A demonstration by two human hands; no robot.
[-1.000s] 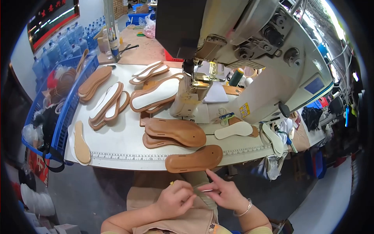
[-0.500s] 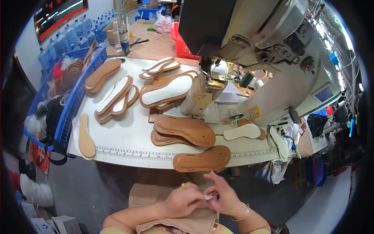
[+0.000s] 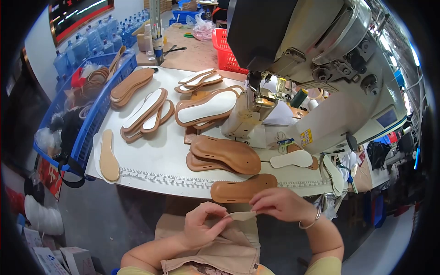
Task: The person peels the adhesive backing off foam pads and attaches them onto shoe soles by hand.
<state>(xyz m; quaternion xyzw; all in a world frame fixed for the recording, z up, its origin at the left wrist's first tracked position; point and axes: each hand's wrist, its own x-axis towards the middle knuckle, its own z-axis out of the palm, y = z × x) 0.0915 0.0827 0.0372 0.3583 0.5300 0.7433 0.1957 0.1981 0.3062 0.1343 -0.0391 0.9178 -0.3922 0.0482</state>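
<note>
A small pale flat piece (image 3: 242,216), thin and slightly curved, is stretched between my two hands above my lap. My left hand (image 3: 205,225) pinches its left end between thumb and fingers. Its right end is in the fingertips of my right hand (image 3: 283,205), which wears a bangle at the wrist. Just beyond my hands, a single brown insole (image 3: 243,189) lies at the table's front edge, partly behind my right fingers. Behind it are stacked brown moulded insoles (image 3: 224,155) with small slots and a hole.
A sewing machine (image 3: 316,55) stands over the white table (image 3: 151,158). Brown and white insoles (image 3: 206,107) lie in piles at the back. A tan insole (image 3: 109,158) is at the left, beside a blue basket (image 3: 87,142). A white insole (image 3: 291,159) rests at the right.
My hands have moved apart, the right one up and to the right, so the pale piece now shows stretched between them. The whole view has shifted slightly.
</note>
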